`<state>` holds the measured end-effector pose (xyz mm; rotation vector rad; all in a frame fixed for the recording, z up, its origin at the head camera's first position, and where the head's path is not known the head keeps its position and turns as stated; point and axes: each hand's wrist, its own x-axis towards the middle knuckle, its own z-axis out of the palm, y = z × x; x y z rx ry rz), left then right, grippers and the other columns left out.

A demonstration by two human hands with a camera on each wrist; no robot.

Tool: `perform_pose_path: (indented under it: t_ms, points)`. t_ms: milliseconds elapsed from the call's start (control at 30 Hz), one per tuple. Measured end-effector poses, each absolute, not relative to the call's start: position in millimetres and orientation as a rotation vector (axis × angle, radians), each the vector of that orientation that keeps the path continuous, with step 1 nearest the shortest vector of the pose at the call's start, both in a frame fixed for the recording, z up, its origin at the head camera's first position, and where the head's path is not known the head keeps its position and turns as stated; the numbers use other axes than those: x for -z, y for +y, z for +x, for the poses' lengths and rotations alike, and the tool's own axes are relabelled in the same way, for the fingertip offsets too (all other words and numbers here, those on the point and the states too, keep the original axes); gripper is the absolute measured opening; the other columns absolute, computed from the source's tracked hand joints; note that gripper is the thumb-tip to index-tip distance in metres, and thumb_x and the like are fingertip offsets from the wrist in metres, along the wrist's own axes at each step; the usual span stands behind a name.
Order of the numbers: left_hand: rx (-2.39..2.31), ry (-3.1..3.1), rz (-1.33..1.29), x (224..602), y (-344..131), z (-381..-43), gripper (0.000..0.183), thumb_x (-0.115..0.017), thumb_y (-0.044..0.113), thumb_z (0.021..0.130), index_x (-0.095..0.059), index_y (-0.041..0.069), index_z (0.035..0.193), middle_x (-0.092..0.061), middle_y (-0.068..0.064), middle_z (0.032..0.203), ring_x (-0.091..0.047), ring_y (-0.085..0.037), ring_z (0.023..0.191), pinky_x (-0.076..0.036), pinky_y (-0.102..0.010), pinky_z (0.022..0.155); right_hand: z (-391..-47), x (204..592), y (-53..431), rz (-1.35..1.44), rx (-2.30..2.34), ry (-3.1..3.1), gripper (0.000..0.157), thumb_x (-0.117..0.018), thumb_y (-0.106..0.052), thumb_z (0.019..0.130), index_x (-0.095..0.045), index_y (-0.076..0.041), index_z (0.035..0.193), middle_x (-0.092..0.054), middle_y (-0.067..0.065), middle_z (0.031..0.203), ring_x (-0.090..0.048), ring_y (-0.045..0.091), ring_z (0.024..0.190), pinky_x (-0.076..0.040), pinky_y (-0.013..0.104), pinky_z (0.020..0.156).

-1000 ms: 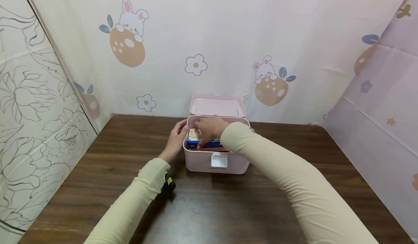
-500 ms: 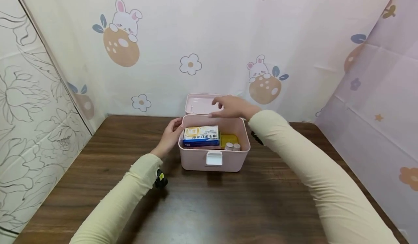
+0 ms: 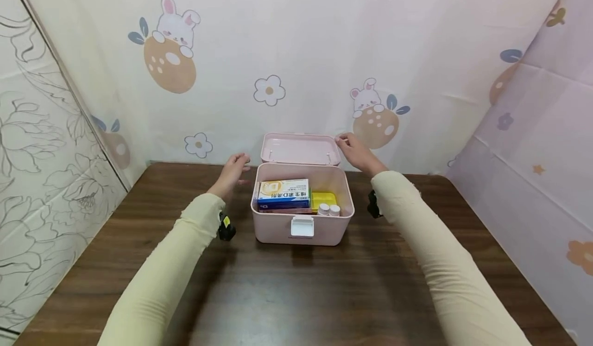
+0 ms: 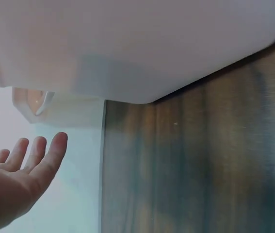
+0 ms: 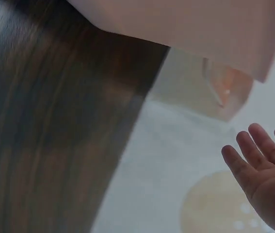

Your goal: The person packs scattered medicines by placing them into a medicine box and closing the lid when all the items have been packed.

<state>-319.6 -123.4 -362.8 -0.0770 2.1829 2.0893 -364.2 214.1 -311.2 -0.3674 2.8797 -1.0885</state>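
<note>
A pink storage box (image 3: 278,229) stands on the table with its lid (image 3: 301,150) tipped back against the curtain. Inside lie a blue and white vitamin D carton (image 3: 284,191), a yellow case (image 3: 323,200) and two small white-capped bottles (image 3: 324,209). My left hand (image 3: 230,175) is off the box's left side, its fingers extended and apart from the wall in the left wrist view. At the lid's right corner is my right hand (image 3: 358,153); the right wrist view shows its fingers loosely spread, holding nothing. Whether a fingertip touches the lid cannot be made out.
The dark wooden table (image 3: 287,294) ends at a printed curtain (image 3: 306,42) close behind the box. A white latch (image 3: 302,226) is on the box's front. Black wrist cameras (image 3: 226,227) sit on both forearms.
The right hand has left the box's inside, uncovering the contents, and moved across to the lid's right corner. The left hand has come off the box's left rim.
</note>
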Motion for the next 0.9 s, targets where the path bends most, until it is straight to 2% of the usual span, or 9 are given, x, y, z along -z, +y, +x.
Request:
perform_pose_path:
  t_ms: [100, 233, 400, 600, 633, 733, 900]
  points:
    - [-2.076, 2.171, -0.081, 359.2, -119.7, -332.5, 0.062, -0.038, 0.031, 0.108, -0.015, 0.001, 0.159, -0.029, -0.021, 0.159, -0.033, -0.036, 0.144, -0.038, -0.053, 0.110, -368.8, 324.3, 222.6, -0.298, 1.196, 2.853, 0.056, -0.032, -0.035, 0.110, -0.034, 0.008, 0.147, -0.039, 0.030, 0.149, -0.039, 0.044, 0.136, -0.032, 0.056, 0.113]
    - [-2.061, 2.155, -0.099, 359.4, -111.4, -346.0, 0.058, -0.036, 0.029, 0.109, -0.022, 0.000, 0.157, -0.030, -0.021, 0.159, -0.035, -0.036, 0.143, -0.039, -0.053, 0.110, -372.0, 340.0, 225.2, -0.227, 1.325, 2.751, 0.058, -0.027, -0.034, 0.111, -0.029, 0.011, 0.148, -0.037, 0.031, 0.149, -0.041, 0.045, 0.135, -0.033, 0.054, 0.113]
    - [-1.993, 2.137, -0.115, 365.7, -103.3, -358.7, 0.053, -0.033, 0.027, 0.110, -0.028, 0.001, 0.156, -0.031, -0.018, 0.159, -0.036, -0.034, 0.143, -0.036, -0.050, 0.112, -375.0, 355.7, 220.0, -0.151, 1.481, 2.597, 0.054, -0.020, -0.027, 0.112, -0.036, 0.013, 0.144, -0.043, 0.031, 0.144, -0.047, 0.041, 0.130, -0.038, 0.048, 0.110]
    - [-1.982, 2.113, -0.128, 365.1, -98.3, -364.1, 0.051, -0.031, 0.024, 0.111, -0.028, 0.001, 0.156, -0.035, -0.019, 0.157, -0.039, -0.033, 0.141, -0.037, -0.045, 0.112, -381.2, 368.7, 218.0, -0.117, 1.671, 2.466, 0.046, -0.027, -0.019, 0.111, -0.043, 0.009, 0.145, -0.050, 0.026, 0.140, -0.052, 0.033, 0.121, -0.041, 0.043, 0.108]
    - [-1.992, 2.107, -0.133, 364.8, -97.6, -365.1, 0.051, -0.031, 0.023, 0.111, -0.028, 0.000, 0.156, -0.036, -0.019, 0.156, -0.039, -0.033, 0.141, -0.038, -0.044, 0.112, -382.8, 370.4, 219.1, -0.123, 1.734, 2.429, 0.045, -0.031, -0.019, 0.110, -0.045, 0.009, 0.143, -0.054, 0.025, 0.135, -0.056, 0.030, 0.116, -0.046, 0.040, 0.104]
    - [-2.014, 2.105, -0.150, 364.4, -95.3, -368.5, 0.050, -0.033, 0.019, 0.110, -0.029, -0.002, 0.155, -0.038, -0.020, 0.155, -0.042, -0.033, 0.138, -0.039, -0.041, 0.111, -386.4, 371.9, 218.3, -0.075, 1.811, 2.362, 0.045, -0.033, -0.017, 0.110, -0.044, 0.008, 0.145, -0.055, 0.024, 0.132, -0.057, 0.025, 0.109, -0.049, 0.034, 0.099]
    - [-2.090, 2.065, -0.199, 365.2, -91.9, -375.1, 0.048, -0.037, 0.012, 0.108, -0.032, -0.006, 0.152, -0.042, -0.022, 0.151, -0.045, -0.032, 0.136, -0.040, -0.035, 0.110, -388.8, 367.0, 213.9, 0.054, 1.858, 2.285, 0.044, -0.031, -0.013, 0.110, -0.039, 0.006, 0.149, -0.050, 0.024, 0.138, -0.055, 0.021, 0.106, -0.050, 0.027, 0.094]
